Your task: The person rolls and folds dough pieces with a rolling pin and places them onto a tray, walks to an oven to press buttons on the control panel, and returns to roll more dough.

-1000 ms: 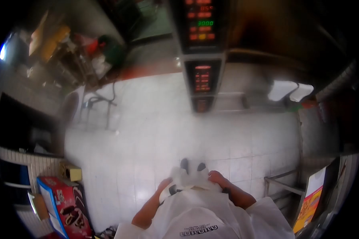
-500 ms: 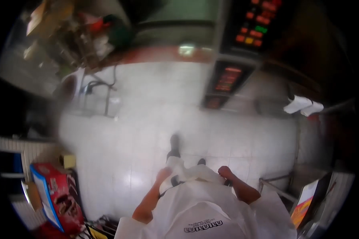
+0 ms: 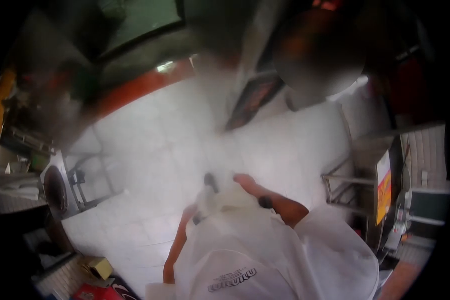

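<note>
My left hand (image 3: 189,211) hangs beside the left side of my white apron (image 3: 235,245), blurred, its fingers not distinct. In front of my body, my right hand (image 3: 243,179) is stretched forward over the pale tiled floor (image 3: 150,165). Motion smears its fingers too, and no object shows in it. A dark shoe (image 3: 211,181) is visible between the two hands. Neither hand visibly touches any of the equipment around.
A dark control panel (image 3: 255,100) stands ahead, with a blurred round shape (image 3: 319,55) to its right. A metal-framed stand (image 3: 342,180) is at right, a round-faced appliance (image 3: 55,187) at left, and a yellow box (image 3: 101,268) at lower left.
The view has turned and the panel now appears tilted. My right hand has swung forward and inward; my left arm hangs lower. The red box has slid mostly out at the bottom left.
</note>
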